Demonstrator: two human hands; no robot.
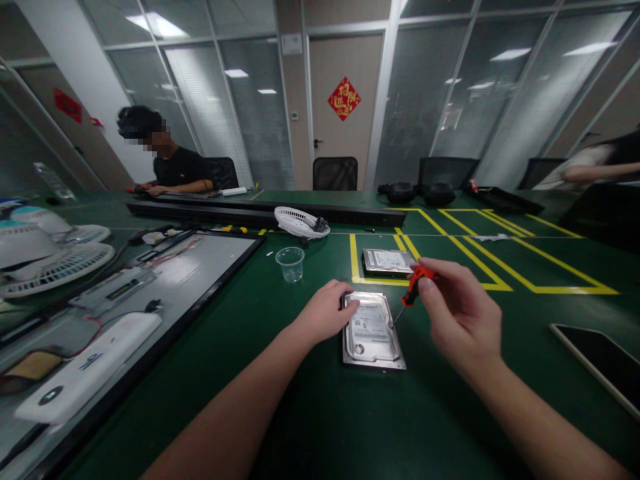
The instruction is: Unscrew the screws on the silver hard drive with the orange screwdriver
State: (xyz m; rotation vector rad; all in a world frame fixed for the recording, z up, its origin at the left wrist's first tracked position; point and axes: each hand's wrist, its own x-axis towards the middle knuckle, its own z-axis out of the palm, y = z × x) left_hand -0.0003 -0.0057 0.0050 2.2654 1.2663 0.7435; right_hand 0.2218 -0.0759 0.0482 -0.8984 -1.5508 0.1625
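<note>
A silver hard drive (373, 332) lies flat on the green table in front of me. My left hand (325, 311) rests on its upper left corner, fingers curled over the edge, holding it down. My right hand (457, 310) is closed on a small screwdriver with a red handle (415, 283); its thin shaft points down to the drive's right edge. A second hard drive (387, 261) lies a little farther back, inside a yellow taped rectangle.
A clear plastic cup (291, 263) stands to the back left of the drive, and a white fan grille (300, 222) behind it. A large opened flat panel (125, 307) with white parts fills the left. A dark tablet (603, 363) lies right. One person sits at the far left and another at the far right.
</note>
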